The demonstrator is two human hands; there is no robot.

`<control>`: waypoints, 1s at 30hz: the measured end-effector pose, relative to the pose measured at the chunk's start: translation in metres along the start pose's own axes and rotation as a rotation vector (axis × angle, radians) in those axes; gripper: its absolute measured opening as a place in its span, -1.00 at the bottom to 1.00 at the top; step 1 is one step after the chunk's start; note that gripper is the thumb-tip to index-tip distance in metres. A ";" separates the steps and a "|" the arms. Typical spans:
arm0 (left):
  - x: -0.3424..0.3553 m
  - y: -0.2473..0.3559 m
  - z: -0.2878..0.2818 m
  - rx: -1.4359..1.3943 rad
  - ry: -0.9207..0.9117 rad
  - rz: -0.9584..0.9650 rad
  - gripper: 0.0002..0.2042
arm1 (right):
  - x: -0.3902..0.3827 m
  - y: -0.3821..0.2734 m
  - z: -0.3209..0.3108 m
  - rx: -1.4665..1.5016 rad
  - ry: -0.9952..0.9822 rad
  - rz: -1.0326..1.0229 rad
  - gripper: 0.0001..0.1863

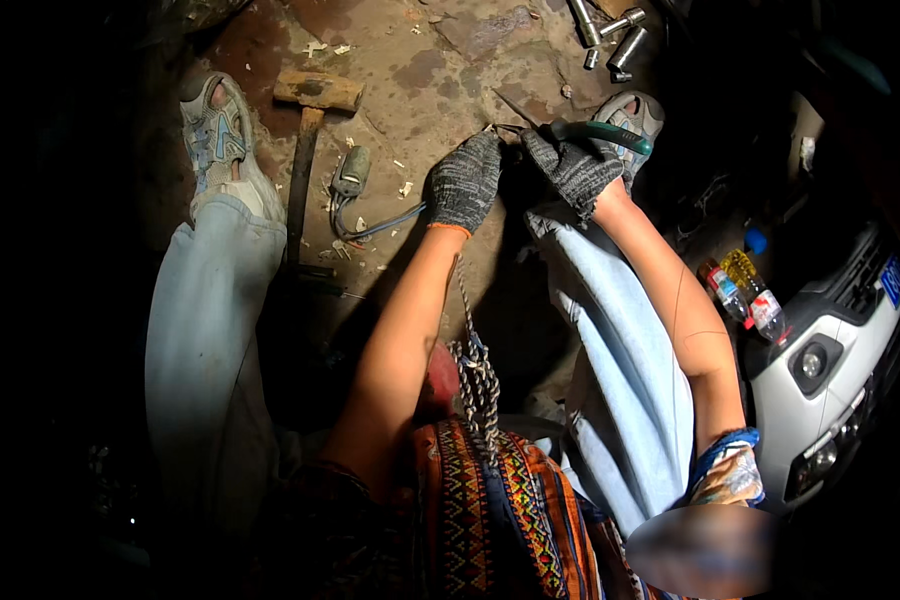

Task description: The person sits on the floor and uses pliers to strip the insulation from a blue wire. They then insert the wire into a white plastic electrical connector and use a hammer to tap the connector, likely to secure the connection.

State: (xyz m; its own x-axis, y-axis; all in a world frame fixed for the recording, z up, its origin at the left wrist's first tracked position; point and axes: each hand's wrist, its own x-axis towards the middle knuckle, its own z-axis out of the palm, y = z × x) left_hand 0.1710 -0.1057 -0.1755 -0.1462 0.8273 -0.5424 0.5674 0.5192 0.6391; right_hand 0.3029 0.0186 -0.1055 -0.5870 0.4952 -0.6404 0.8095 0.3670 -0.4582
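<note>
My left hand [465,182], in a grey knit glove with an orange cuff, is closed around blue-grey wires [394,222]. They curve back to a small grey cylindrical part [352,170] lying on the ground. Close by on the right, my right hand [574,172], gloved in the same grey knit, grips green-handled pliers [602,133]. Dark pointed jaws of the pliers stand apart near my left fingertips. What lies between the fingertips and the jaws is too small to make out.
A wooden-headed mallet [315,92] lies left of the cylinder. Several metal sockets [625,48] sit at the far right. My shoes [220,140] flank the work spot. Plastic bottles [745,290] and a white car-front-shaped object [815,370] are at the right. Pale scraps dot the ground.
</note>
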 end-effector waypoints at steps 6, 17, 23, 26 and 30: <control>0.001 -0.007 0.007 0.237 -0.123 0.051 -0.68 | 0.001 0.002 0.006 -0.053 0.018 -0.080 -0.68; 0.012 -0.018 0.007 -0.074 -0.015 -0.059 -0.68 | 0.032 -0.004 0.017 -0.290 -0.071 -0.231 -0.66; -0.017 -0.014 0.090 0.395 0.258 0.505 -0.64 | 0.050 0.009 0.068 -0.292 0.053 -0.196 -0.67; -0.041 -0.012 0.107 0.139 -0.278 -0.012 -0.66 | 0.042 -0.013 0.025 -0.164 -0.113 -0.139 -0.72; -0.029 -0.011 0.044 0.059 -0.022 0.131 -0.69 | 0.009 0.012 0.006 -0.063 -0.012 -0.108 -0.67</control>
State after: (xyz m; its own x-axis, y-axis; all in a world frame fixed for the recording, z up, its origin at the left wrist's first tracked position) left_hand 0.2049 -0.1449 -0.1907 -0.0505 0.8820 -0.4685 0.6275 0.3930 0.6721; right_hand 0.3075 0.0227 -0.1201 -0.6706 0.4409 -0.5966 0.7390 0.4667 -0.4858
